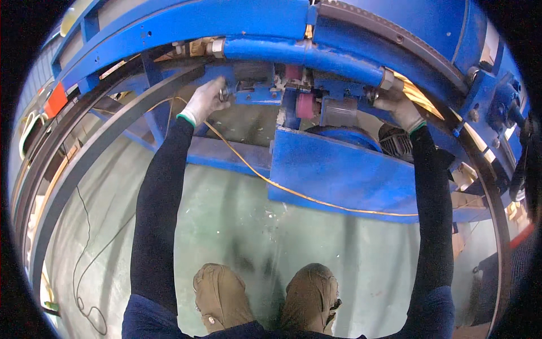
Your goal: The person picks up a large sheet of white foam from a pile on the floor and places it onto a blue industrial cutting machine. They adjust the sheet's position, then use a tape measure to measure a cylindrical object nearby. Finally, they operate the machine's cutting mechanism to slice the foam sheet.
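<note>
My left hand point(206, 101), in a white glove with a green cuff, is closed at the left end of a blue machine assembly. Its fingertips are around a small metal knob point(223, 94). At the assembly's right end my right hand point(398, 107), gloved the same way, has its fingers curled around another metal knob point(371, 95), partly hidden and slightly blurred. Between the hands are pinkish-red rollers point(305, 105) and a grey metal cylinder point(340, 112). Above them runs a thick blue tube point(299, 52) with a large nut point(217, 48) at its left end.
A dark curved steel rail point(84, 152) runs down the left side. Below the assembly a large blue guard panel point(339, 169) stands over the green floor point(243, 226). A yellow cable point(248, 165) hangs across it. Another person's dark sleeve point(522, 147) shows at the right edge.
</note>
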A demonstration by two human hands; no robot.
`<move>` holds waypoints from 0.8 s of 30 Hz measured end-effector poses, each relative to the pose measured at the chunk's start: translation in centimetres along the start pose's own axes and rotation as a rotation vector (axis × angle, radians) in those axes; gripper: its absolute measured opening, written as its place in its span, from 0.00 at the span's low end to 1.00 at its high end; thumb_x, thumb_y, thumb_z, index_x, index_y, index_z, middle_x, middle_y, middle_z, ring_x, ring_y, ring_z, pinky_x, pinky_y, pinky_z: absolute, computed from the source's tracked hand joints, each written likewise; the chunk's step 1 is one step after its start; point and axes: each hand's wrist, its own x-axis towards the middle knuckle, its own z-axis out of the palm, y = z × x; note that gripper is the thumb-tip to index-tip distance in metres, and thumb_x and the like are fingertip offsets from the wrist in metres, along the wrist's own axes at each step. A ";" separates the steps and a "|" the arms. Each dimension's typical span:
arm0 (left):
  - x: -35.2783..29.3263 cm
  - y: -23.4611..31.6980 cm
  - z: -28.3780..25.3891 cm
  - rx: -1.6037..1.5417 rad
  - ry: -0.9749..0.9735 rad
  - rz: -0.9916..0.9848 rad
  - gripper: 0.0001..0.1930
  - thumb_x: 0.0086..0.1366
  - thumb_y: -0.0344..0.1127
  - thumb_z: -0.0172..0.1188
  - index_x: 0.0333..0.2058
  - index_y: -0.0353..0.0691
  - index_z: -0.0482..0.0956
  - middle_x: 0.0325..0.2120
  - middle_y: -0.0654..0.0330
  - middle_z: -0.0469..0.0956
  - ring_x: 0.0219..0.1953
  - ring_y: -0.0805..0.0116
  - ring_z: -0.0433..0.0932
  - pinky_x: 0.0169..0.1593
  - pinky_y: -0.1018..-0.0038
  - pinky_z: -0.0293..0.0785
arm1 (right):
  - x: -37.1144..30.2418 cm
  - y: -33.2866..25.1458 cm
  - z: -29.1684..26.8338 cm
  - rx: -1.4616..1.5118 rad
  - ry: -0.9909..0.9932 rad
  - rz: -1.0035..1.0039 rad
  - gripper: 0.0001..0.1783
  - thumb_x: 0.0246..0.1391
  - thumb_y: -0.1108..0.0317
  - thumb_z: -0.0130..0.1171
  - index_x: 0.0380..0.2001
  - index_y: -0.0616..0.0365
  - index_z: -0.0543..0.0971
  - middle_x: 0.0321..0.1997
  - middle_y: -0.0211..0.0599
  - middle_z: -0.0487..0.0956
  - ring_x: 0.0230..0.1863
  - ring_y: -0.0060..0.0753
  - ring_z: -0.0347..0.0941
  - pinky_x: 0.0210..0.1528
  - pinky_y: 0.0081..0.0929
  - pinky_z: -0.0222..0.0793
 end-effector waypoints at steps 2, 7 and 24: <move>0.9 1.4 -0.5 0.104 0.063 -0.260 0.18 0.72 0.45 0.52 0.50 0.38 0.73 0.44 0.59 0.75 0.43 0.70 0.77 0.42 0.77 0.75 | -0.2 1.7 0.0 0.252 0.170 0.158 0.34 0.57 0.61 0.63 0.64 0.58 0.67 0.59 0.34 0.73 0.52 0.23 0.74 0.54 0.30 0.73; -0.7 -0.3 0.6 0.191 0.097 0.194 0.26 0.70 0.60 0.50 0.50 0.42 0.75 0.41 0.59 0.80 0.37 0.68 0.79 0.40 0.76 0.74 | -0.5 1.7 -0.1 -0.052 0.069 0.096 0.31 0.58 0.62 0.62 0.63 0.56 0.68 0.58 0.35 0.74 0.49 0.28 0.76 0.52 0.30 0.74; -0.7 0.3 -0.1 -0.086 0.012 -0.039 0.24 0.72 0.43 0.52 0.62 0.43 0.65 0.46 0.59 0.73 0.45 0.67 0.77 0.48 0.70 0.76 | -0.3 -0.4 2.2 0.316 0.253 0.211 0.27 0.58 0.64 0.60 0.61 0.56 0.71 0.56 0.33 0.76 0.55 0.27 0.72 0.56 0.29 0.71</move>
